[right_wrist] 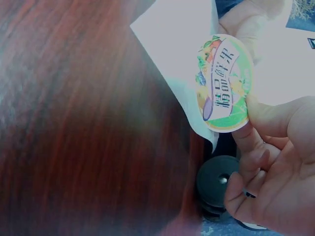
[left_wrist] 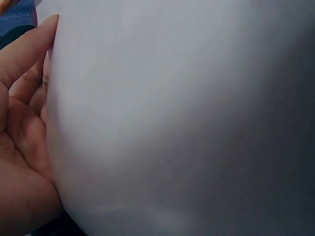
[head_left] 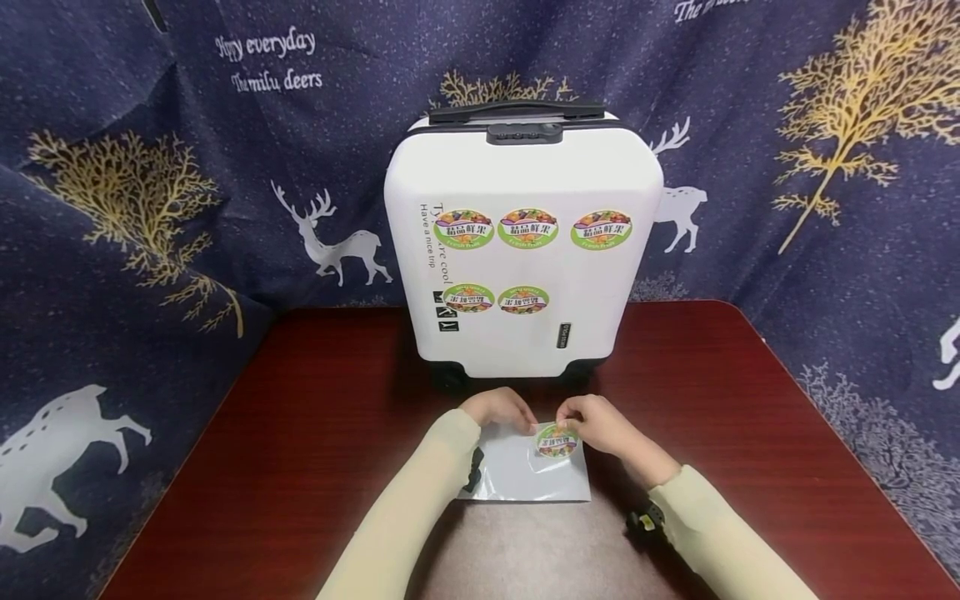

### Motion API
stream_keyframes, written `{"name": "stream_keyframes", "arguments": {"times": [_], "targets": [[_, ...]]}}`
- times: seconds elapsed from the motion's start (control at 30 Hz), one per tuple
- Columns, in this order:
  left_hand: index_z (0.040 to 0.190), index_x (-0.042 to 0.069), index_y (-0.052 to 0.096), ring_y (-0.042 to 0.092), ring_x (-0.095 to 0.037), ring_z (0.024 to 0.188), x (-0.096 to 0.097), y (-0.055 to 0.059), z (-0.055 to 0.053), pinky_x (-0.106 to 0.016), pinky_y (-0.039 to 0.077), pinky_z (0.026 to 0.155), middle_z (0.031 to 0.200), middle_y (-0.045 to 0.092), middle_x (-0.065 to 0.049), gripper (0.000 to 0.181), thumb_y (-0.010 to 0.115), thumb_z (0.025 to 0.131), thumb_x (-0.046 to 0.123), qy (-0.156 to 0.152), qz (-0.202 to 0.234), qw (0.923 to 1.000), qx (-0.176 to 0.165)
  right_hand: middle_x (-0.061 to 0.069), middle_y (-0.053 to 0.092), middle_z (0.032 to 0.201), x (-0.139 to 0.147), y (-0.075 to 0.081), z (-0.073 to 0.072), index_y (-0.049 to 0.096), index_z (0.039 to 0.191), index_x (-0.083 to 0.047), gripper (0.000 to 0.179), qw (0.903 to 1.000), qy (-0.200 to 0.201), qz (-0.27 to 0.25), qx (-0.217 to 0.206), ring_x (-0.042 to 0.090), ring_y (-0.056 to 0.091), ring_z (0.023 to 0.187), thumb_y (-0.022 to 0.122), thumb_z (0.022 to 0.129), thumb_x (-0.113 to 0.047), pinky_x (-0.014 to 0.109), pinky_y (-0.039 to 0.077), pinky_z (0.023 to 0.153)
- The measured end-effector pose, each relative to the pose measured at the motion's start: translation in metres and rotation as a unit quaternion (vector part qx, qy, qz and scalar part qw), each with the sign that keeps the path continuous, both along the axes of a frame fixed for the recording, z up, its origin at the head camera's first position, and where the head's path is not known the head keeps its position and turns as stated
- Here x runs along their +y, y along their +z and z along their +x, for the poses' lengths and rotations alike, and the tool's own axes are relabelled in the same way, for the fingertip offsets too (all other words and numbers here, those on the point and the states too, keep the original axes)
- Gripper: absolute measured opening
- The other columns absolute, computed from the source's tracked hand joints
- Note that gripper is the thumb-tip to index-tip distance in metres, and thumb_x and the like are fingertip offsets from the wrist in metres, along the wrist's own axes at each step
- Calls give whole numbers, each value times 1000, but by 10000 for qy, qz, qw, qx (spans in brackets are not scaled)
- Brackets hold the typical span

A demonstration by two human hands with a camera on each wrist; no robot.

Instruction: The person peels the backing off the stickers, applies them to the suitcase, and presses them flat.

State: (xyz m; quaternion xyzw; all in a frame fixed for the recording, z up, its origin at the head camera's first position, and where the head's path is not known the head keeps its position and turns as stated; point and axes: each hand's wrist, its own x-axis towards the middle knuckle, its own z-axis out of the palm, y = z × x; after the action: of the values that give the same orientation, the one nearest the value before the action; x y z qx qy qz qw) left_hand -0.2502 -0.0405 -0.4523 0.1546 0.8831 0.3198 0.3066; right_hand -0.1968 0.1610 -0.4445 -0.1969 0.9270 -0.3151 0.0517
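Observation:
A white sheet (head_left: 517, 475) is held up at its far edge by my left hand (head_left: 502, 408), with thumb and fingers pinching it. In the left wrist view the sheet (left_wrist: 162, 118) fills most of the picture, bowed beside the thumb. An oval fruit sticker (head_left: 557, 442) with a green border lies over the sheet's far right corner. My right hand (head_left: 603, 427) pinches the sticker's edge between thumb and index finger. In the right wrist view the sticker (right_wrist: 224, 83) stands out flat and whole, in front of the sheet, while the other fingers curl loosely below.
A white suitcase (head_left: 517, 175) stands upright just beyond the hands, on the dark red table (head_left: 322, 433). Its front bears an upper row of three fruit stickers (head_left: 528, 228) and a lower row of two. Behind hangs a blue cloth (head_left: 337, 158) with deer and trees.

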Motion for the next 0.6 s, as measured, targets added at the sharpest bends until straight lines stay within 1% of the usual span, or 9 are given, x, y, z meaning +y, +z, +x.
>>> {"name": "stream_keyframes", "arguments": {"times": [0.2, 0.33, 0.47, 0.6], "targets": [[108, 7, 80, 60, -17, 111, 1, 1, 1, -39, 46, 112, 123, 75, -8, 23, 75, 88, 16, 14, -67, 10000, 49, 2, 67, 77, 6, 1, 1, 69, 83, -4, 11, 9999, 68, -56, 57, 9, 52, 71, 69, 93, -4, 23, 44, 65], [108, 7, 80, 60, -17, 108, 0, 2, 2, -39, 47, 110, 122, 75, -8, 23, 75, 87, 14, 42, -75, 9999, 70, 1, 66, 78, 12, 2, 2, 69, 82, -6, 11, 9999, 64, -85, 90, 11, 53, 74, 70, 93, -4, 25, 45, 68], [107, 7, 80, 59, -17, 105, 0, 2, 2, -39, 48, 107, 122, 74, -9, 22, 75, 87, 14, 69, -55, 9999, 54, 3, 67, 81, 15, 5, 3, 69, 83, -6, 11, 9999, -99, -100, 0, 14, 54, 77, 70, 93, -4, 29, 46, 72], [108, 7, 80, 60, -18, 106, -1, 3, 3, -39, 48, 108, 123, 74, -9, 22, 75, 88, 14, 63, -25, 10000, 48, 5, 68, 84, 18, 8, 5, 70, 84, -6, 9, 9994, -313, -129, -72, 17, 56, 80, 70, 93, -4, 32, 48, 75]]}}
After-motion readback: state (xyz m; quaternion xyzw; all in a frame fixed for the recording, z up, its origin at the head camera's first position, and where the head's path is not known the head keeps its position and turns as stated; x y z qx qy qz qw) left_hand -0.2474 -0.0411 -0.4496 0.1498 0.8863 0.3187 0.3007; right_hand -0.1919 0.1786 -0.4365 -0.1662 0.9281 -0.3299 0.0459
